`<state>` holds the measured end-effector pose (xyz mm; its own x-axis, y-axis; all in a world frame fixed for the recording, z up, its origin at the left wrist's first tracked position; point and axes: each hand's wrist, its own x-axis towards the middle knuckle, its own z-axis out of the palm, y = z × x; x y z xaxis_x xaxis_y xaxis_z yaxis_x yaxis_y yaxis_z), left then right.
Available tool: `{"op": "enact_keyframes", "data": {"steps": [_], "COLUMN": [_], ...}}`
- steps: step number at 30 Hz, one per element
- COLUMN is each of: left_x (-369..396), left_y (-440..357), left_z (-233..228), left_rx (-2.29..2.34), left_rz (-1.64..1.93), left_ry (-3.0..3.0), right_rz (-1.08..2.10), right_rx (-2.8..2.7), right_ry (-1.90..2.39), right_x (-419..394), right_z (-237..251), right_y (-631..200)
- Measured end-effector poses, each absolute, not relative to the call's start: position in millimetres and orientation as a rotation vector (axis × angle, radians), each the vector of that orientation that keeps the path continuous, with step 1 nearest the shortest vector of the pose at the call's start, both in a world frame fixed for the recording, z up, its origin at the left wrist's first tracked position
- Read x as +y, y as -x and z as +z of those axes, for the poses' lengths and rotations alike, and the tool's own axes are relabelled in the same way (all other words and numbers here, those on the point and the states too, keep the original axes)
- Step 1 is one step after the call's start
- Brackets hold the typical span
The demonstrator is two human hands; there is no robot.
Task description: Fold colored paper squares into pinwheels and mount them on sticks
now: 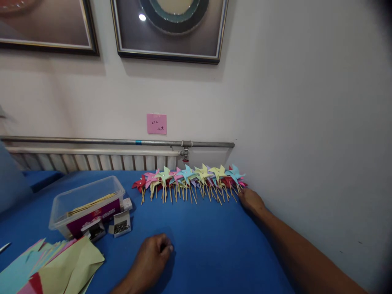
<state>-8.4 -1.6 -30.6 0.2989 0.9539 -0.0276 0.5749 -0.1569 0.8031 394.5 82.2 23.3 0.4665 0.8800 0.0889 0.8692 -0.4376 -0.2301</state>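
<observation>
My right hand [251,201] is at the right end of a long row of paper pinwheels [186,174] on wooden sticks. Its fingers are closed at the lower stick of a light blue pinwheel [235,174]; the fingertips are partly hidden. Pink, red, yellow, green, blue and purple pinwheels lie overlapping, their sticks pointing toward me. My left hand [152,257] rests on the blue tablecloth [208,249] in front of the row. Its fingers are curled in, and nothing shows in them.
At left stands a clear plastic box [58,208] with wooden sticks inside. Beside it are small open boxes, one holding metal pins [121,226]. Coloured paper sheets [70,265] lie at front left. Behind the table run a radiator [104,162] and a pipe [208,144]. A wall [306,143] bounds the right.
</observation>
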Motion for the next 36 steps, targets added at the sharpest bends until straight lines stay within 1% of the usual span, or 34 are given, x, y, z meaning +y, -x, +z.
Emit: {"op": "enact_keyframes", "data": {"steps": [7, 12, 15, 18, 24, 26, 29, 32, 36], "left_x": [-0.5, -2.5, -1.8, 0.4, 3.7, 2.9, 0.1, -2.9, -5.0], "left_y": [8.7, 7.6, 7.6, 7.6, 6.3, 6.4, 8.5, 11.9, 14.0], "left_z": [-32.9, -27.1, -27.9, -31.8, -31.6, -26.9, -18.5, -12.4, -9.6], "left_rx": [1.347, 1.361, 1.360, 1.350, 1.324, 1.318, 1.206, 1.039, 1.037], "left_rz": [0.656, 0.657, 0.656, 0.665, 0.761, 0.780, 0.799, 0.822, 0.795], "left_ry": [-1.827, -1.840, -1.833, -1.839, -1.822, -1.799, -1.796, -1.861, -1.939], "right_rz": [0.070, 0.009, -0.030, -0.003, 0.227, 0.433, 0.631, 0.673, 0.761], "right_rx": [-1.483, -1.360, -1.303, -1.385, -1.682, -1.692, -1.628, -1.642, -1.647], "right_ry": [2.457, 2.421, 2.351, 2.193, 1.777, 1.538, 1.363, 1.316, 1.283], "right_x": [81.5, 70.1, 58.2, 43.6, 14.2, 3.0, -14.6, -27.1, -26.9], "right_z": [20.1, 19.2, 18.3, 12.8, -2.0, -3.8, -7.0, -14.7, -26.5], "right_y": [-394.5, -386.3, -370.4, -336.6, -220.7, -178.6, -128.7, -105.5, -111.4]}}
